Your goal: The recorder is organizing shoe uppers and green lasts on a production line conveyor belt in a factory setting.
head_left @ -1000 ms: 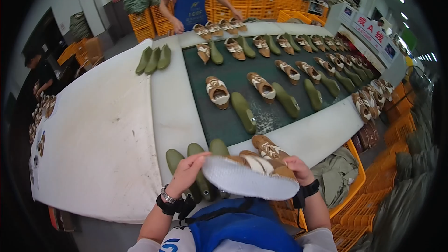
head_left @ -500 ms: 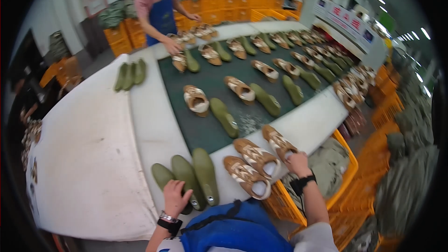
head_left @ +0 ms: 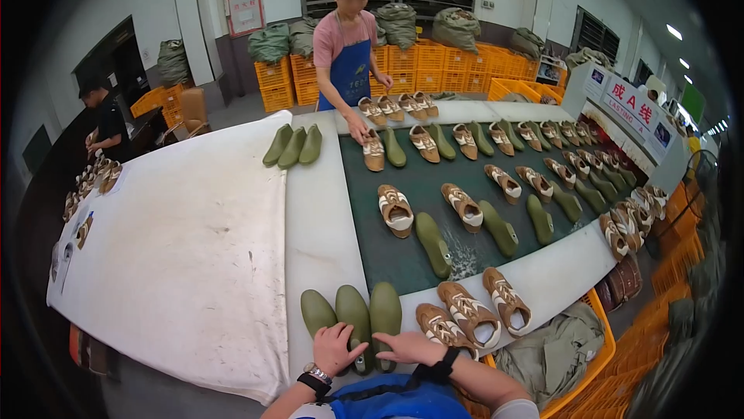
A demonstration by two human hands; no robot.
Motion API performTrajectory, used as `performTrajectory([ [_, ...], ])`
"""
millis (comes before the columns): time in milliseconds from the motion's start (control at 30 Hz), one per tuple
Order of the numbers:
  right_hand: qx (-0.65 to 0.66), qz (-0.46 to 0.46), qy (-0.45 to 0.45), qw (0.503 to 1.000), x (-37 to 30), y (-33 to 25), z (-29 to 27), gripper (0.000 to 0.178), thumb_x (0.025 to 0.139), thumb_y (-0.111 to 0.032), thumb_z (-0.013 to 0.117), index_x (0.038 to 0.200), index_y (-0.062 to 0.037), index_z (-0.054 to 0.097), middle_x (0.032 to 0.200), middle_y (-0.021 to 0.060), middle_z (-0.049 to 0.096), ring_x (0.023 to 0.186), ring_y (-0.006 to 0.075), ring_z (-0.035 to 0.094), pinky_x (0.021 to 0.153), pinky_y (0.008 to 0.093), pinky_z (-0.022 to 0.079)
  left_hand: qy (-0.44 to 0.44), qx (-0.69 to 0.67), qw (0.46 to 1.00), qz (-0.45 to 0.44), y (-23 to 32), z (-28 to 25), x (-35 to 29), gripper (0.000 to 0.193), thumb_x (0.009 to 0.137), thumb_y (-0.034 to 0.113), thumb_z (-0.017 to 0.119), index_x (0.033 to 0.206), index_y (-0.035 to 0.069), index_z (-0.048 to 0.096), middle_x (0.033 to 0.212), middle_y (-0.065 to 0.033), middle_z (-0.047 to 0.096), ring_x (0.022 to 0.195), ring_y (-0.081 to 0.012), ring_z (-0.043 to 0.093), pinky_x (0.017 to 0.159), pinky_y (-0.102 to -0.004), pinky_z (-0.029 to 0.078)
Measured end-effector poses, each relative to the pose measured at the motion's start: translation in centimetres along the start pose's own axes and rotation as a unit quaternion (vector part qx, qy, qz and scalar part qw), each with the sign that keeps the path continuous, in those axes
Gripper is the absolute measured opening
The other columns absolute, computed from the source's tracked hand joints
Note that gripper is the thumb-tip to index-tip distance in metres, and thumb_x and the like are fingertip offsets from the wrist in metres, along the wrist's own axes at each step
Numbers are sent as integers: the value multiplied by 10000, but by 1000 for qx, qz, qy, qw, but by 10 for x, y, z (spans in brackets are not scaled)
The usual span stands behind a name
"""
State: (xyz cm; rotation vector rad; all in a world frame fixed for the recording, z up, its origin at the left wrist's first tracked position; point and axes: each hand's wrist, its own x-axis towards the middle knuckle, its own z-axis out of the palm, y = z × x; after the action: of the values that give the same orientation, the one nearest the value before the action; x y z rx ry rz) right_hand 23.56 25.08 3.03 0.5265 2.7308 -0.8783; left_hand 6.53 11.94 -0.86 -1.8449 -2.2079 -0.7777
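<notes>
Three green shoe lasts (head_left: 353, 312) lie side by side on the white table edge before me, toes pointing away. My left hand (head_left: 336, 349) rests over the left and middle lasts, its thumb spread toward the right one. My right hand (head_left: 412, 348) reaches in from the right with finger and thumb apart, touching the heel part of the right last (head_left: 385, 312). Neither hand has lifted a last. To the right of my right hand stand three brown-and-white sneakers (head_left: 468, 314) in a row, the nearest partly hidden by my arm.
A dark green conveyor belt (head_left: 411, 264) carries rows of sneakers and lasts. Across it, a co-worker in a blue apron (head_left: 350, 72) touches a sneaker (head_left: 373, 151). Three more lasts (head_left: 292, 146) lie on the far white edge. An orange crate (head_left: 603, 341) with grey-green cloth stands at my right.
My right hand has left the sneaker at the right and come over to the right last. My left hand stays on the lasts. The view has swung, showing more of the far room.
</notes>
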Motion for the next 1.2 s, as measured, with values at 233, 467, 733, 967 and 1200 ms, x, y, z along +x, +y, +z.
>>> performTrajectory([
  [233,-46,27,-55,997,16,-11,10,439,822,-422,531,1130,-111,488,839,195,637,793,376,617,686,465,493,1,-16,1000,-6,-6,5,-4,503,678,459,677,984,65,618,980,-110,595,801,-270,586,791,-390,428],
  [467,-43,65,104,992,42,-5,13,255,796,-267,482,1018,-147,523,710,153,635,658,349,625,566,464,488,6,-24,1000,-3,-10,6,-6,481,660,428,695,961,61,614,941,-114,587,735,-272,577,728,-387,429],
  [733,-88,82,267,956,119,48,-2,172,825,-234,469,957,-144,531,655,159,618,600,350,612,522,466,479,3,-16,1000,11,-8,7,0,493,657,427,699,974,61,607,953,-110,582,720,-270,575,724,-381,432],
  [967,-49,154,209,965,169,62,-36,382,849,-293,506,1190,-134,442,832,155,648,777,339,629,664,446,495,-13,-27,1000,-7,-8,1,-1,485,663,425,695,975,66,605,958,-104,578,710,-262,576,699,-375,435],
  [1200,-78,160,212,961,191,90,-2,503,810,-232,516,1290,-167,382,794,178,640,721,339,629,644,450,495,-7,-19,1000,-10,-6,3,-2,477,674,415,691,989,68,603,963,-104,584,738,-261,581,713,-375,435],
])
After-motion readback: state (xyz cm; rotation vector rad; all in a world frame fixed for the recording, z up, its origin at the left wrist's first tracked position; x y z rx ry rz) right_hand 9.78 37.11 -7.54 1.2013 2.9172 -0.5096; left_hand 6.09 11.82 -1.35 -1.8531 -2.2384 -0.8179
